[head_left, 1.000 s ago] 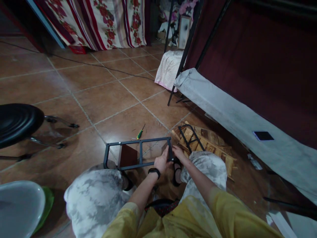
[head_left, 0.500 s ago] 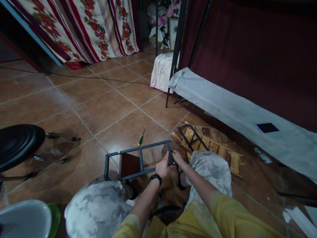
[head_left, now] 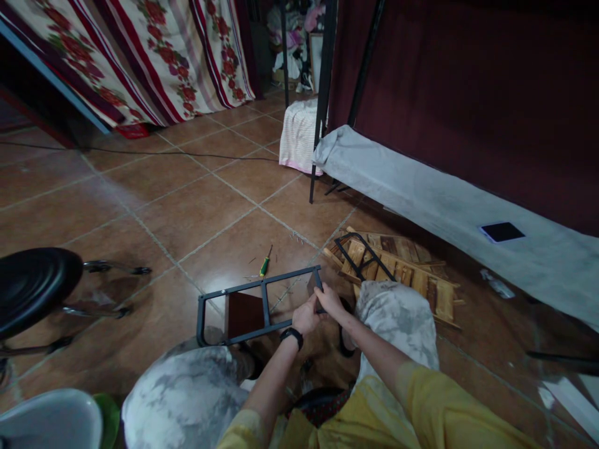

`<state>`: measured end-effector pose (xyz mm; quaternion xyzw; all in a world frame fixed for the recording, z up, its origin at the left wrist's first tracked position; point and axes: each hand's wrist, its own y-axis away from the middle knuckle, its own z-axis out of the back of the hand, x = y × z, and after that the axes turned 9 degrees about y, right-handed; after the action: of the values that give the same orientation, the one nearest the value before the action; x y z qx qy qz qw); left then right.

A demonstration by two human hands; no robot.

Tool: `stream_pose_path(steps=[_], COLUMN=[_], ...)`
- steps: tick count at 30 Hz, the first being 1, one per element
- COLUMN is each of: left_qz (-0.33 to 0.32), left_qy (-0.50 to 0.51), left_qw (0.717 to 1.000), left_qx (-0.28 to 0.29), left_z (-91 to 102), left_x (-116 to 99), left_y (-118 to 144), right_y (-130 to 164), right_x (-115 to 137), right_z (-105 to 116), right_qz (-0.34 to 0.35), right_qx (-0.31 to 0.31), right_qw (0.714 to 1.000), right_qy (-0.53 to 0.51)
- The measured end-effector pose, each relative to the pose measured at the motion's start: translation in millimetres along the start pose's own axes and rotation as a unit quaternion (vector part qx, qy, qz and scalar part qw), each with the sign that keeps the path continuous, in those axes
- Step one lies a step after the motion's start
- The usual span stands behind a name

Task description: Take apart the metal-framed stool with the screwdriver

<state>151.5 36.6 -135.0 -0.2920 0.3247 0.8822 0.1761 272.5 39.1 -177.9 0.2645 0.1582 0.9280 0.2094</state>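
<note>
A dark metal ladder-shaped frame (head_left: 234, 288) lies flat in front of my knees, with a reddish-brown board (head_left: 242, 313) showing under it. My left hand (head_left: 306, 315), with a black wrist band, grips the frame's right end. My right hand (head_left: 327, 298) is closed on the same end, touching the left hand; anything small between the fingers is hidden. A green-handled screwdriver (head_left: 265, 265) lies on the tile just beyond the frame, with small loose screws near it.
A pile of wooden slat panels (head_left: 402, 274) with a second black frame (head_left: 358, 255) on it lies to the right. Behind it runs a grey-covered cot (head_left: 421, 193) with a phone (head_left: 502, 231). A black stool (head_left: 32, 284) stands left; a white and green basin (head_left: 60, 421) sits at the bottom left.
The view has swung up and left. Both hands have stayed on the frame's right end, and that end has lifted and tilted slightly.
</note>
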Motion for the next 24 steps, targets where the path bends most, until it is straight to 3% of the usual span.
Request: stream_pose_path(steps=[14, 24], left_qz=[0.003, -0.03], left_qy=[-0.02, -0.045], left_qw=[1.0, 0.998], left_qx=[0.017, -0.017], left_z=[-0.6, -2.7], left_x=[-3.9, -3.0], left_y=[-4.4, 3.9], right_y=[-0.7, -7.3], right_x=[4.8, 2.3], right_z=[10.2, 8.4], right_qz=[-0.015, -0.001], right_qx=[0.024, 0.036], right_qw=[1.0, 0.998], right_qy=[-0.012, -0.052])
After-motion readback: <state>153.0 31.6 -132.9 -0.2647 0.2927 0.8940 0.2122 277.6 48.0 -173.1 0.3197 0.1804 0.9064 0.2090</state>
